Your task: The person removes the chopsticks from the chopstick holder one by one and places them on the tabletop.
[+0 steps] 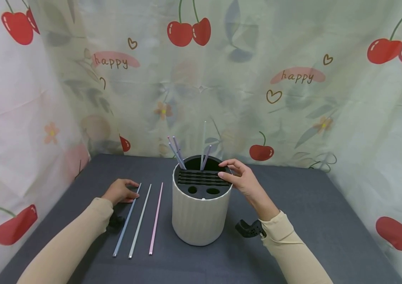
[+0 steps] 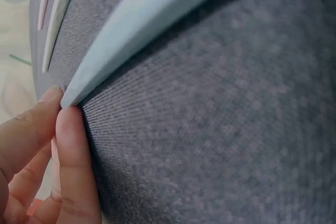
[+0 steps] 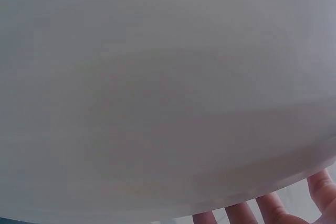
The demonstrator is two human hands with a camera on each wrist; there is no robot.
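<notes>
On the dark table, a blue chopstick (image 1: 126,223) lies lengthwise, its far end between the thumb and finger of my left hand (image 1: 122,192). The left wrist view shows that pinch up close, the fingertips right at the tip of the blue chopstick (image 2: 131,30). To its right lie a pale green chopstick (image 1: 139,223) and a pink chopstick (image 1: 156,221), roughly parallel. My right hand (image 1: 241,179) grips the right rim of a white ribbed utensil holder (image 1: 201,221), which fills most of the right wrist view. Several purple and pale chopsticks (image 1: 177,152) stand in its rear compartment.
The holder's black top insert (image 1: 202,191) has wavy slots and two round holes in front of the open rear compartment. A dark cloth covers the table (image 1: 293,221). Curtains with a cherry print (image 1: 201,79) hang behind and at both sides.
</notes>
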